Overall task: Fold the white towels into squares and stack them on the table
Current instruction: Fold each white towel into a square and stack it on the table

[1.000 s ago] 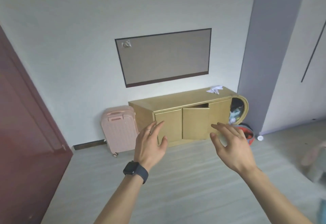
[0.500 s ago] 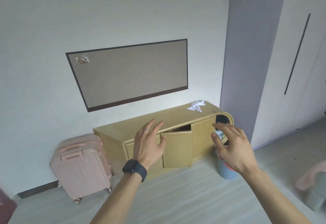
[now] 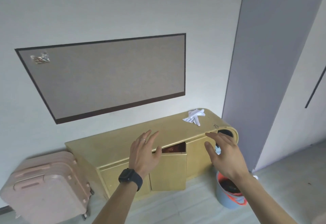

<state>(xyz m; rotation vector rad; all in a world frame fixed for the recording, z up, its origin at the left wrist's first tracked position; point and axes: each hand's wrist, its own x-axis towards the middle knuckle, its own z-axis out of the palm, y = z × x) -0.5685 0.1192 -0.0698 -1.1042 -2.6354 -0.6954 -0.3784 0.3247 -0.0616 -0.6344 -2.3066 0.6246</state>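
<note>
A crumpled white cloth [image 3: 193, 117] lies on the right end of a low yellow cabinet [image 3: 123, 144] against the wall. My left hand [image 3: 143, 153] is raised in front of the cabinet, fingers straight and spread, holding nothing; a ring and a black wristwatch show on that arm. My right hand [image 3: 223, 155] hovers to the right at the same height, fingers relaxed and empty. Both hands are well short of the cloth. No table with towels is in view.
One cabinet door [image 3: 169, 169] hangs ajar in the middle. A pink suitcase [image 3: 45, 188] stands left of the cabinet. A blue bin with an orange liner [image 3: 227, 197] sits on the floor at the right. A grey board [image 3: 105, 77] hangs on the wall.
The view has swung right and drawn nearer to the cabinet; the red door has left the frame. Both hands stay raised and open in front of me.
</note>
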